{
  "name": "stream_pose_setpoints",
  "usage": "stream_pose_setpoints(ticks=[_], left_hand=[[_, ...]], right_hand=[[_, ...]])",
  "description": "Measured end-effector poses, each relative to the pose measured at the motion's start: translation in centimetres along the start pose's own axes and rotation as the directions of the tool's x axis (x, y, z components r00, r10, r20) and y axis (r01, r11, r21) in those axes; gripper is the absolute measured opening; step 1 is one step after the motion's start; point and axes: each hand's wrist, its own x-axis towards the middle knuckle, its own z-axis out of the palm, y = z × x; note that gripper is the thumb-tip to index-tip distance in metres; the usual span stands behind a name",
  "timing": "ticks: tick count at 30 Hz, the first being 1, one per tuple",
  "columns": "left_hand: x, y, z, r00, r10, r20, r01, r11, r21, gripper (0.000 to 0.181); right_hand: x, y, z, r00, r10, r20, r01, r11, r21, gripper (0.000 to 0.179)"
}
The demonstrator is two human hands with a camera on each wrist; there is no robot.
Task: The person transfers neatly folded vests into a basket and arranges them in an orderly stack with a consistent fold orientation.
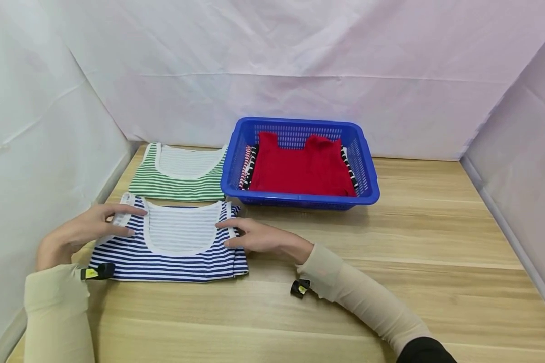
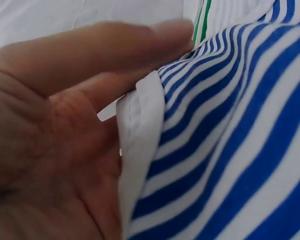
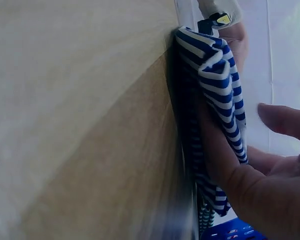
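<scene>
A folded blue-and-white striped tank top [image 1: 177,264] with white trim lies on the table. At its left shoulder is my left hand [image 1: 88,227], index finger and thumb spread over the trim. Up close in the left wrist view, the left hand [image 2: 50,125] touches the raised cloth edge, some fingertips hidden behind it. On the opposite side, my right hand [image 1: 259,236] touches the folded edge. The right wrist view shows one digit of the right hand [image 3: 270,190] tucked in among the folds and another standing apart from the cloth.
Behind it lies a folded green-and-white striped tank top [image 1: 177,189]. A blue plastic basket [image 1: 300,198] stands at its right, holding a red garment [image 1: 300,171] over other striped ones. White sheets [image 1: 300,50] hang around the wooden table [image 1: 427,242].
</scene>
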Motion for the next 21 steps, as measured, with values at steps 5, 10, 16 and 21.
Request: stream_pose_setpoints(ticks=[5, 10, 16, 21], left_hand=[[0.1, -0.3, 0.1, 0.999, 0.043, -0.027, -0.04, 0.995, 0.092, 0.051], [0.0, 0.0, -0.1, 1.0, 0.012, -0.015, -0.01, 0.996, 0.09, 0.052], [-0.5, 0.4, -0.5, 0.999, -0.033, -0.017, 0.034, 0.999, 0.038, 0.052], [-0.9, 0.8, -0.7, 0.996, -0.055, -0.074, 0.054, 0.998, -0.01, 0.052]], right_hand=[[-0.1, 0.1, 0.0, 0.999, 0.023, 0.026, -0.022, 0.999, -0.028, 0.058], [-0.1, -0.1, 0.1, 1.0, 0.02, -0.016, -0.02, 0.999, -0.034, 0.059], [-0.7, -1.2, 0.0, 0.998, -0.018, -0.065, 0.011, 0.994, -0.107, 0.057], [-1.5, -2.3, -0.1, 0.993, -0.025, -0.117, 0.003, 0.984, -0.18, 0.056]])
